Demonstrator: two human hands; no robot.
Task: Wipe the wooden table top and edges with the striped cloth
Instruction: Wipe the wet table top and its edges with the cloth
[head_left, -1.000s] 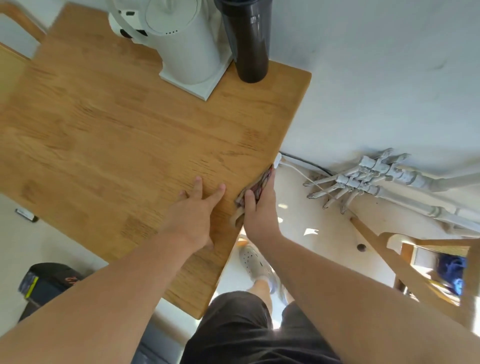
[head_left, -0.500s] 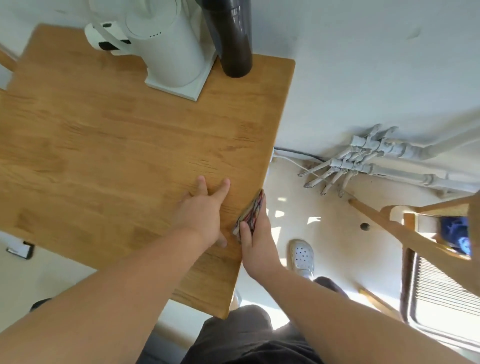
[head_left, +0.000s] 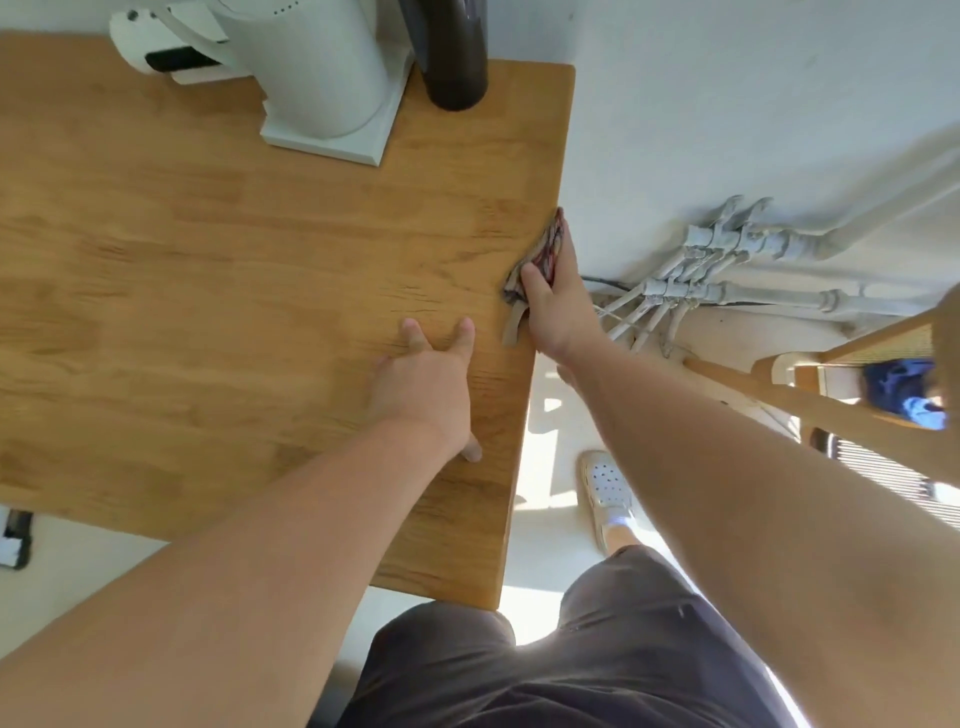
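The wooden table fills the left and middle of the head view. My right hand grips the striped cloth against the table's right edge, thumb on top and fingers down the side. The cloth is bunched, with a tail hanging toward me. My left hand rests flat on the table top just left of that edge, fingers spread and straight.
A white appliance and a dark cylinder stand at the table's far right corner, against the white wall. White pipes run along the wall right of the edge. A wooden chair stands at the right. My foot is on the floor.
My right hand has slid the cloth farther along the right edge, away from me. My left hand stays pressed on the table top at about the same spot.
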